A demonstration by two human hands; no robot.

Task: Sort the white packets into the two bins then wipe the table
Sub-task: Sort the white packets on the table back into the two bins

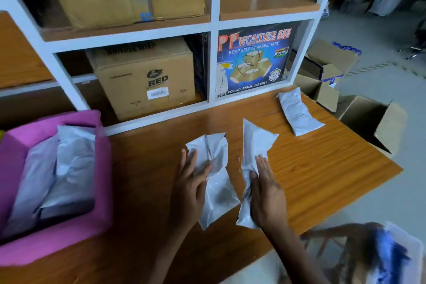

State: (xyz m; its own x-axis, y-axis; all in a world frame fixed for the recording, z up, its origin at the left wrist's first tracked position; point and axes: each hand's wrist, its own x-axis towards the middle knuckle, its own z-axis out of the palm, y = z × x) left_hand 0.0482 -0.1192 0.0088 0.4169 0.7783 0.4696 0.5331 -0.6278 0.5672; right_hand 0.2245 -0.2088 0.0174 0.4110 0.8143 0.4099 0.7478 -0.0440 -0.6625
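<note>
Two soft white plastic packets [213, 177] [252, 163] lie under flat, open hands [191, 189] [267, 196] holding nothing yet; curl fingers around each before lifting toward the pink bin [101, 168].

- Wooden table [322, 168], brown grain, set against a white shelf unit [214, 53].
- Pink bin [101, 168], at the table's left end; holds several white packets [73, 145].
- Left hand [191, 187], fingers spread, lying flat on a white packet [216, 191].
- Right hand [267, 193], flat against a second packet [255, 143], just beside the first.
- Third packet [297, 113], lying apart near the table's far right corner.
- Cardboard boxes [147, 78] on the shelves; tape carton [253, 60] beside them.
- Open cardboard box [389, 122] past the table's right edge.
</note>
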